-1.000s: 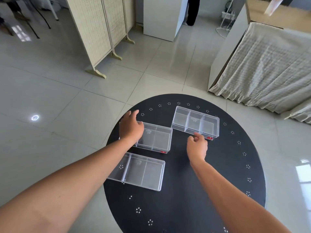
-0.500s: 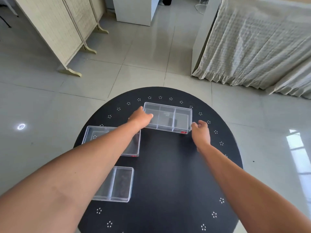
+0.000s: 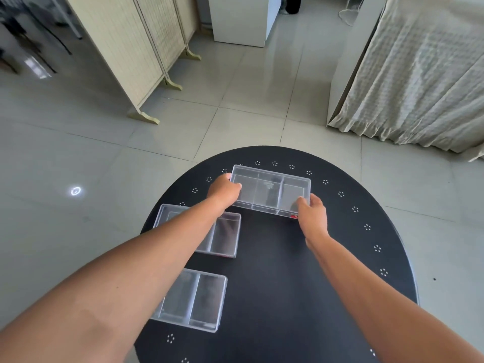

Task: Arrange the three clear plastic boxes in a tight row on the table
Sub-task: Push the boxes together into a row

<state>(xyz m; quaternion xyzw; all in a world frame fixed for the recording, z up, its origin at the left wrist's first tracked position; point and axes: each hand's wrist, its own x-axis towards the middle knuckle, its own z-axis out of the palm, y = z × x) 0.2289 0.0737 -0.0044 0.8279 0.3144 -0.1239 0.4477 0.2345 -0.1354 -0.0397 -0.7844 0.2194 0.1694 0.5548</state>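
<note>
Three clear plastic boxes with inner dividers lie on the round black table [image 3: 288, 271]. The far box [image 3: 269, 193] sits near the table's back edge. My left hand [image 3: 224, 191] grips its left end and my right hand [image 3: 313, 214] grips its near right corner. The middle box [image 3: 222, 235] lies to the left, partly hidden under my left forearm. The near box [image 3: 193, 301] rests at the front left, its left part also covered by that arm. The three boxes are apart from each other.
Beyond the table is a grey tiled floor. A folding wicker screen [image 3: 125, 48] stands at the back left, a white cabinet [image 3: 241, 19] at the back, and a cloth-draped piece of furniture [image 3: 419, 74] at the right.
My left hand left the middle box and went to the far box's left end. My right hand closed on that box's near right corner. The view shifted as my head moved.
</note>
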